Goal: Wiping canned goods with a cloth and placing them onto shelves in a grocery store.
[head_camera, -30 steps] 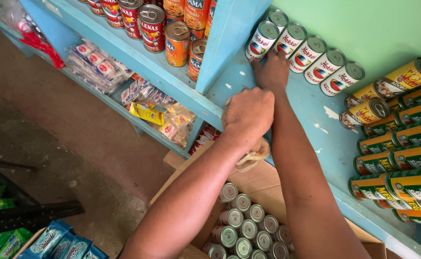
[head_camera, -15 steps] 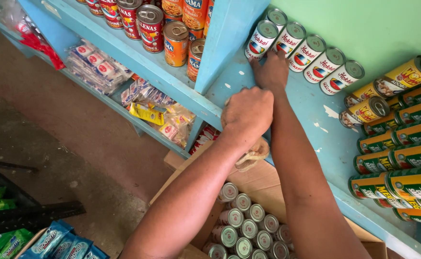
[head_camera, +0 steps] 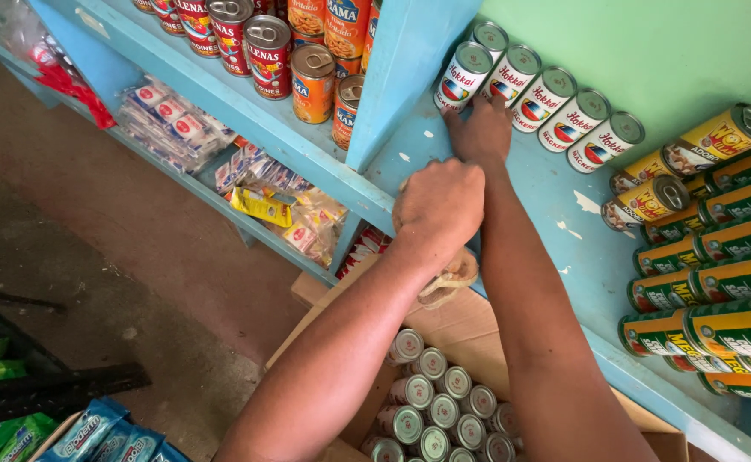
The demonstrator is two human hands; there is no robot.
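Observation:
My left hand [head_camera: 440, 204] is a closed fist at the front edge of the blue shelf [head_camera: 563, 222]. It grips a tan cloth [head_camera: 449, 279] that hangs down below it. My right hand [head_camera: 480, 130] lies further back on the same shelf. Its fingers press against the bottoms of a row of white cans [head_camera: 540, 92] lying on their sides, and it holds none of them. Under both arms sits a cardboard box [head_camera: 452, 329] with several upright silver-topped cans [head_camera: 444, 409].
Yellow and green cans [head_camera: 718, 274] are stacked on their sides at the right of the shelf. Red and orange cans [head_camera: 285, 60] stand beyond a blue divider [head_camera: 405, 68]. Snack packets [head_camera: 264, 201] fill the lower shelf. Blue packets [head_camera: 106, 436] lie at bottom left.
My left fist has dropped very slightly along the shelf edge. My right hand stays against the white cans.

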